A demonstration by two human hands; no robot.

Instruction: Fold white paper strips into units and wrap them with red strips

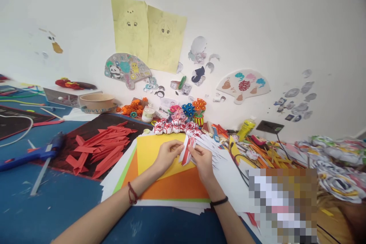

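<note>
Above the stacked colored sheets, a folded red-and-white paper piece (pixel 185 154) is held between my two hands. My left hand (pixel 168 155) pinches its upper left edge with thumb and fingertips. On the other side, my right hand (pixel 202 161) grips the right edge, thumb against the paper. Under them lie a yellow sheet (pixel 147 156), an orange sheet (pixel 171 187) and several white sheets (pixel 228 183). Just behind my right hand spreads a pile of folded white paper strips (pixel 210 146). Small red-and-white folded paper pieces (pixel 171 126) are bunched beyond the yellow sheet.
Red folded paper strips (pixel 107 146) lie on a dark mat at left, beside a blue glue gun (pixel 42 154). A round bowl (pixel 97 103), paper flowers (pixel 188 110) and a yellow bottle (pixel 246 127) line the wall. Another person, pixelated, is at lower right, near a black cable (pixel 238 164).
</note>
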